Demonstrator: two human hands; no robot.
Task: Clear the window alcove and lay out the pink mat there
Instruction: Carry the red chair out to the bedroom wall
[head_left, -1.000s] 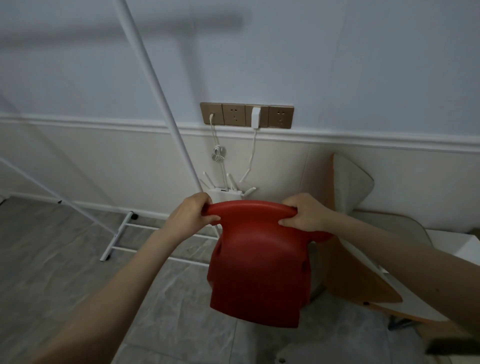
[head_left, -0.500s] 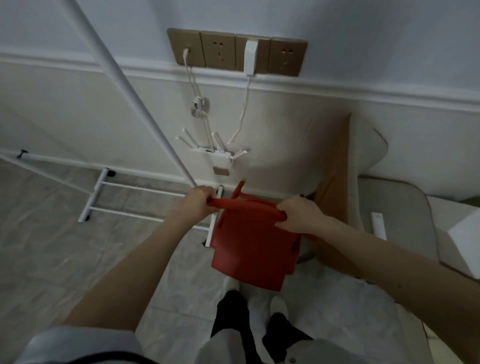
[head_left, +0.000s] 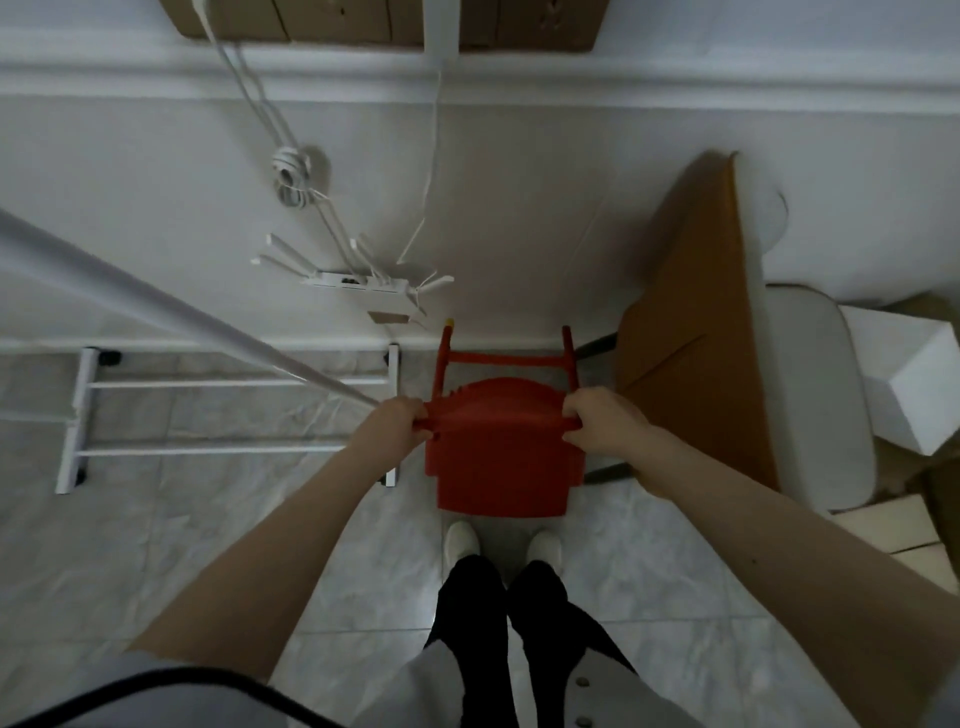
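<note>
A small red plastic chair (head_left: 501, 467) stands low by the wall, right in front of my feet. Its backrest top runs between my two hands. My left hand (head_left: 390, 427) grips the left end of the backrest. My right hand (head_left: 602, 423) grips the right end. Two red front legs (head_left: 506, 358) with a crossbar point toward the skirting board. The pink mat and the window alcove are not in view.
A white rack base (head_left: 234, 418) with a slanted white pole (head_left: 156, 306) lies on the floor to the left. A brown and white chair (head_left: 727, 332) stands right of the red one. A white router (head_left: 363, 283) and cables hang on the wall. A white box (head_left: 909, 384) sits far right.
The red chair has gone down from chest height to floor level near the wall. Both hands kept their grip on its backrest. My view has tilted down to my feet.
</note>
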